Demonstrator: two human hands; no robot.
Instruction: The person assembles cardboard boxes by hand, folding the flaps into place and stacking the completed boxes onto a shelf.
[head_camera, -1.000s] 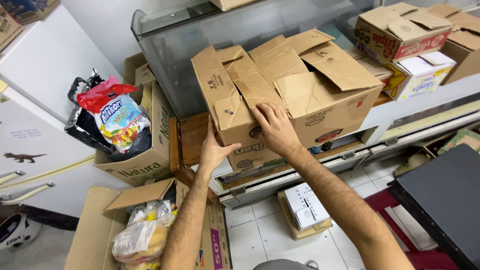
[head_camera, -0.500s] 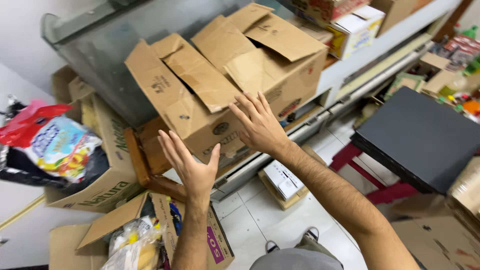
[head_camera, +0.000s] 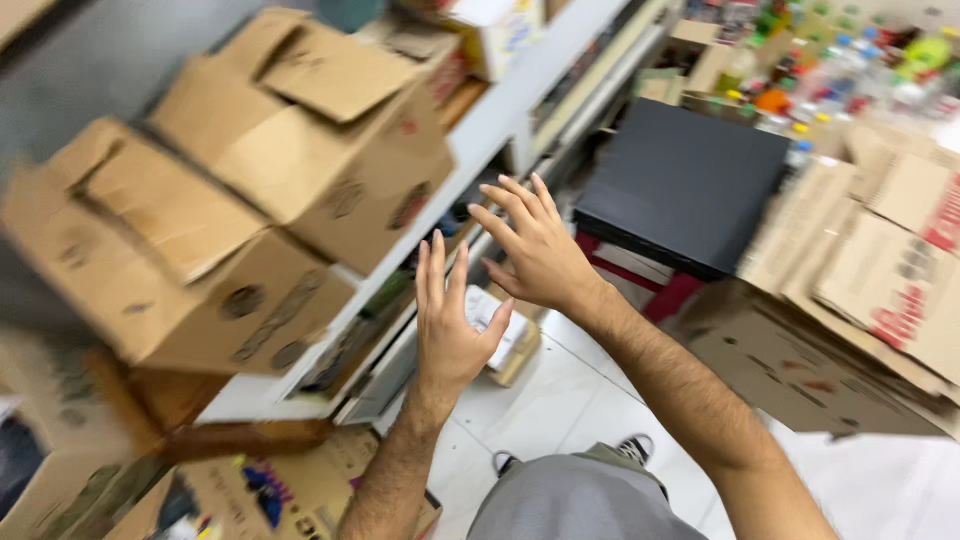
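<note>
Head view: my left hand (head_camera: 448, 325) and right hand (head_camera: 535, 250) both open, empty, near open cardboard box (head_camera: 290, 140); I'd steady before gripping its sides.

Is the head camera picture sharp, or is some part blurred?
Head view: strong motion blur smears the cardboard boxes at left and the bottles at top right; the left hand and right hand, both open and empty, are only slightly soft; lighting is even, without harsh glare.
</note>
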